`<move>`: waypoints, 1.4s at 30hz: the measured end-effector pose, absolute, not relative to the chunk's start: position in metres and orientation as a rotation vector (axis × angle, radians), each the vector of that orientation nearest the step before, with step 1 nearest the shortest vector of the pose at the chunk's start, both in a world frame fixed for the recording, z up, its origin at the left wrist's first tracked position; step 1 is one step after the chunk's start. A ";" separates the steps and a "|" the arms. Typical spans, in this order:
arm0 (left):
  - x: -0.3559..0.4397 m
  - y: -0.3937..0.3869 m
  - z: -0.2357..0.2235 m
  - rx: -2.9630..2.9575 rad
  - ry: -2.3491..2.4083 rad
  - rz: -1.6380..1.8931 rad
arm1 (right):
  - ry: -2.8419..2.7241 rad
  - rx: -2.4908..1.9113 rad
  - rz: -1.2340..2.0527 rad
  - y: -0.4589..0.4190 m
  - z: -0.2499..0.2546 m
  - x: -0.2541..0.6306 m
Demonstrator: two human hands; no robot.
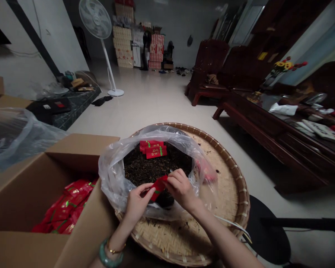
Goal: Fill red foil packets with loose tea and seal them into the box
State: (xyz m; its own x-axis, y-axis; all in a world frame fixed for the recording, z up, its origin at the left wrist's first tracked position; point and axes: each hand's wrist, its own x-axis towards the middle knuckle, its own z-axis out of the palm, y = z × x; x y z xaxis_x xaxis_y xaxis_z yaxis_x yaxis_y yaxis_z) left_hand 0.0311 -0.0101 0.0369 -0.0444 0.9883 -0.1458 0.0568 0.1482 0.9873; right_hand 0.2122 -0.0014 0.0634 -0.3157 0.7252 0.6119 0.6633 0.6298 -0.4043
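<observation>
A small red packet [158, 186] with green print is between my two hands, above the dark loose tea leaves [139, 167]. My left hand [139, 199] pinches the packet's lower left side. At its upper right end, the fingers of my right hand [181, 186] are closed on it; a small shiny bit shows by those fingers, too small to make out. The leaves fill a clear plastic bag [111, 175] with its mouth spread wide. Several flat red packets [153, 149] lie on the leaves at the far side. Under the bag is a round woven bamboo tray [226, 167].
Left of the tray stands an open cardboard box [80, 145] holding many red packets [68, 204]. A round black base [268, 230] with a pole is at the right. Farther off are a standing fan [106, 56], stacked cartons [156, 50] and a dark wooden table [257, 130].
</observation>
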 end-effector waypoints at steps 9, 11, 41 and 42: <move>0.029 -0.011 0.022 0.808 1.092 1.134 | -1.740 -1.168 0.969 -0.016 0.070 0.206; 0.031 -0.013 0.022 0.796 1.083 1.125 | -1.651 -1.154 1.208 -0.015 0.066 0.206; 0.018 -0.013 0.022 2.311 1.255 1.104 | -1.440 -1.055 1.824 -0.010 0.065 0.212; 0.020 -0.013 0.023 2.397 1.201 1.033 | -1.455 -1.060 1.808 -0.010 0.067 0.210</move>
